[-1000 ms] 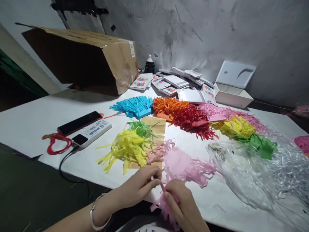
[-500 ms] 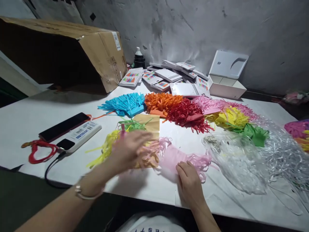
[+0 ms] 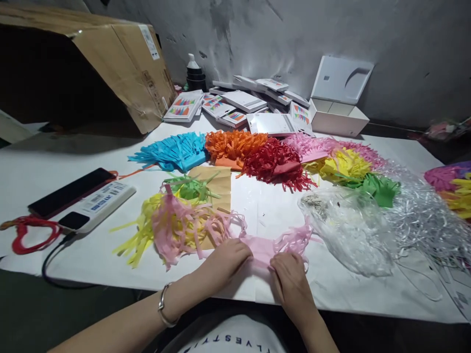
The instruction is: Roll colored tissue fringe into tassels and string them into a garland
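Observation:
A light pink tissue paper tassel (image 3: 261, 249) with fringe at both ends lies flat near the table's front edge. My left hand (image 3: 227, 261) has its fingers closed on the left part of its plain middle band. On the right part of that band, my right hand (image 3: 290, 277) pinches the near edge with curled fingers. The fingertips and thumbs are partly hidden. Just left of my left hand is a loose heap of fringed tissue paper: a darker pink tassel (image 3: 170, 223), a yellow tassel (image 3: 145, 220) and a green tassel (image 3: 193, 187), partly over a tan paper sheet (image 3: 217, 180).
Blue (image 3: 172, 151), orange (image 3: 235, 147) and red tassel piles (image 3: 277, 162) line the back. A clear plastic bag (image 3: 349, 235) and silver tinsel (image 3: 423, 215) lie right. A phone (image 3: 71, 192), white power bank (image 3: 106, 203), carton (image 3: 121, 63) and printed boxes (image 3: 245, 100) surround them.
My left hand has come from above the darker pink heap, rightward and down, onto the light pink tassel. My right hand stays at the tassel. The view has shifted slightly.

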